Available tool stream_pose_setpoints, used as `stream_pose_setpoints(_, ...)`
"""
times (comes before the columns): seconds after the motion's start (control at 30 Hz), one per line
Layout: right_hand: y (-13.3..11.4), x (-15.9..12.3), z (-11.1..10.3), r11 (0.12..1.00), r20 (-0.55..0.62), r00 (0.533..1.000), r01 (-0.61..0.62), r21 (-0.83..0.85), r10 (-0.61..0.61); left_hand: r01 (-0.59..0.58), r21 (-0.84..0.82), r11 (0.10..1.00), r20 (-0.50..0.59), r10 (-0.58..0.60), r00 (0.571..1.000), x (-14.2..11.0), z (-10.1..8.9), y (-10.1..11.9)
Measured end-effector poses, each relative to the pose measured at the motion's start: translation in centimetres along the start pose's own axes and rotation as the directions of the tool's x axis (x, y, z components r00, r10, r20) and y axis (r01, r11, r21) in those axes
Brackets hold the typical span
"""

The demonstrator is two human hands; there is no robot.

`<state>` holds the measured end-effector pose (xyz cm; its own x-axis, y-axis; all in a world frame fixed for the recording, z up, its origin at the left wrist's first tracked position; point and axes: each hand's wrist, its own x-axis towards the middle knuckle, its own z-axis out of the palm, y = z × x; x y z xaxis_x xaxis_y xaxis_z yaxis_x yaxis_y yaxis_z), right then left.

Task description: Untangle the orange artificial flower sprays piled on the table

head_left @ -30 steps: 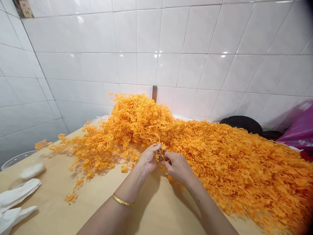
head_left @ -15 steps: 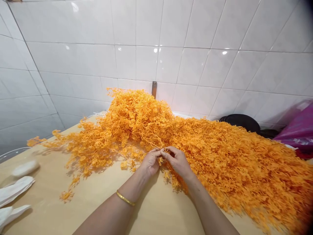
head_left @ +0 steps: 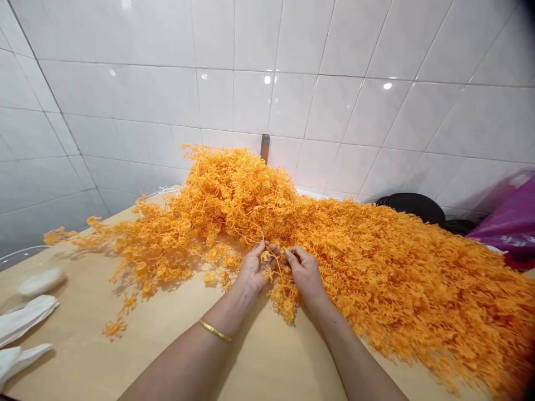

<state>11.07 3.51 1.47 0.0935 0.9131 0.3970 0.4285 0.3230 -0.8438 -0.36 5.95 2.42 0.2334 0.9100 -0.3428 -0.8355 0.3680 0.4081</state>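
We have the pale smooth tabletop before the white tiled wall. On it, the tall tangled heap of orange plastic-like sprigs lies behind our bare left hand, and the wide orange frilly pile lies to the right of our right hand. Between both hands is one thin orange branching sprig. At the left we find the white oval object, with white cloth-like pieces before it. Behind the wide pile are flat black discs, and right of them the purple plastic bag.
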Motion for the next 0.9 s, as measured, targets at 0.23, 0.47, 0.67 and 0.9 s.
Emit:
stream_pose_setpoints(0.23, 0.4, 0.2, 0.0, 0.978, -0.022, 0.998, -0.053, 0.203, 0.058, 0.08, 0.034, 0.996, 0.152, -0.084, 0.985, 0.0, 0.0, -0.7)
stream_pose_setpoints(0.47, 0.5, 0.2, 0.8, 0.969, -0.269, 0.951, -0.093, 0.23, 0.155, 0.127, 0.046, 0.991, 0.298, -0.135, 0.945, -0.7, 1.0, -1.3)
stream_pose_setpoints(0.67, -1.8, 0.9, 0.5, 0.887, -0.346, 0.895, -0.104, 0.45, 0.281, 0.162, 0.026, 0.986, 0.318, -0.162, 0.934, -1.8, 3.3, -1.0)
stream_pose_setpoints(0.9, -3.8, 4.7, -7.1, 0.818, -0.494, 0.765, -0.074, 0.57, 0.414, 0.131, 0.173, 0.976, 0.388, -0.19, 0.902, -5.2, 6.1, 1.3)
